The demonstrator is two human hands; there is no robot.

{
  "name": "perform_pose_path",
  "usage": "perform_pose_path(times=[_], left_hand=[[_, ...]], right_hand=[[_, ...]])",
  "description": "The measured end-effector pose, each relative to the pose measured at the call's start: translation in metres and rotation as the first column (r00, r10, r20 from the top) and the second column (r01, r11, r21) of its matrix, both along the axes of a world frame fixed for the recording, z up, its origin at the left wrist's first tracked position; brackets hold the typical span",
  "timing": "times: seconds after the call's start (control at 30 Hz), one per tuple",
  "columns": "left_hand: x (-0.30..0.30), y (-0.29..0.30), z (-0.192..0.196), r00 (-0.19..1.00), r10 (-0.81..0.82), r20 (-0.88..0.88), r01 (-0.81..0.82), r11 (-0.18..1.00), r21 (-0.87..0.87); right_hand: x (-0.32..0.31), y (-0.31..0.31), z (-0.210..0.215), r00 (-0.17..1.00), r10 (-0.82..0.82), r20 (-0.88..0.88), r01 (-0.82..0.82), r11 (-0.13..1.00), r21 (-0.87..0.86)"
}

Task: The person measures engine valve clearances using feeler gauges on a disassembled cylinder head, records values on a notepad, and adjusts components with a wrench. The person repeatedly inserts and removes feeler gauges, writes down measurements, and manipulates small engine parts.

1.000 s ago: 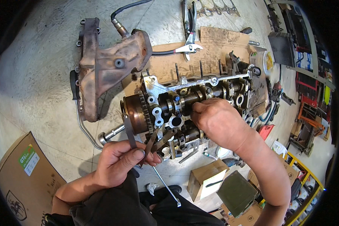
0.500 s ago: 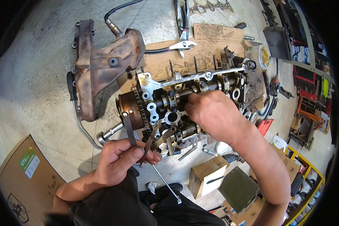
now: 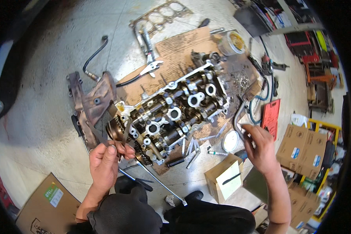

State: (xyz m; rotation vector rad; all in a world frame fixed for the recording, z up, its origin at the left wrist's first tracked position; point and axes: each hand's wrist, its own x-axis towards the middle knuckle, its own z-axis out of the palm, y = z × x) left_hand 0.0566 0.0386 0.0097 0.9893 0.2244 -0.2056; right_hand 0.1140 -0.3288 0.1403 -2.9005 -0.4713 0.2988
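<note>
right of the right fingers (image 3: pixel 254 131) lie a red panel (image 3: pixel 272 117) and brown cartons (image 3: pixel 298 145). below-left of those fingers stands a box (image 3: pixel 214 183).

Auto repair workshop, engine side. Tells: stripped cylinder head (image 3: pixel 165 120) on oil-stained cardboard (image 3: pixel 179 42), rusty exhaust manifold (image 3: pixel 100 93), pliers (image 3: pixel 149 68), grimy concrete floor (image 3: pixel 46 66), stacked cartons (image 3: pixel 300 148). Yellow rack (image 3: pixel 327 124) at right probably holds supplies; lens rim too warped to confirm.

The cylinder head (image 3: pixel 169 100) is glossy metal, the cardboard (image 3: pixel 183 42) matt.
</note>
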Motion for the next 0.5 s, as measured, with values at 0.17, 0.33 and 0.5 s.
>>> perform_pose_path(times=[0.17,0.33,0.5], left_hand=[[0.023,-0.015,0.039,0.991,-0.078,0.109,0.066,0.991,0.113],[0.033,-0.041,0.079,0.942,-0.257,0.217,0.162,0.912,0.377],[0.027,-0.062,0.110,0.894,-0.351,0.280,0.148,0.818,0.555]], right_hand=[[-0.139,-0.118,-0.011,0.908,-0.401,0.123,0.405,0.914,-0.008],[-0.290,-0.171,-0.047,0.688,-0.708,0.159,0.706,0.703,0.080],[-0.349,-0.180,-0.096,0.558,-0.809,0.184,0.769,0.587,0.253]])
